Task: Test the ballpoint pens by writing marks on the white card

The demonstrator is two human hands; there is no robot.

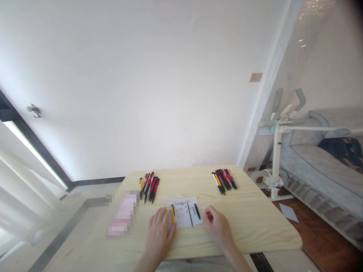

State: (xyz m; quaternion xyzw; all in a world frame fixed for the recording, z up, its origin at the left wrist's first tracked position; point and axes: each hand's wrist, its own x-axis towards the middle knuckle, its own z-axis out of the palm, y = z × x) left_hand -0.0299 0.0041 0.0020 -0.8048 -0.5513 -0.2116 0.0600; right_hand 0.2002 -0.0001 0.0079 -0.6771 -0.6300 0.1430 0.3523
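Observation:
A white sheet of paper (181,221) with red and dark marks lies near the middle of the table. On it are a yellow pen barrel (172,214), a thin dark refill (190,216) and a black pen part (197,211). My left hand (159,230) rests over the sheet's left edge, fingers stretched out. Its thumb and forefinger are beside the yellow barrel, seemingly touching its lower end. Just right of the paper, my right hand (217,226) is closed with fingers curled; whether something small is in them is hidden.
Assembled-looking pens form a pile at the left (149,187) and another pile at the right (224,180) of the wooden table (249,226). A blurred pink-white item (123,215) is at the left edge. Beyond stand a wall (170,94), exercise equipment (276,158) and a sofa (314,162).

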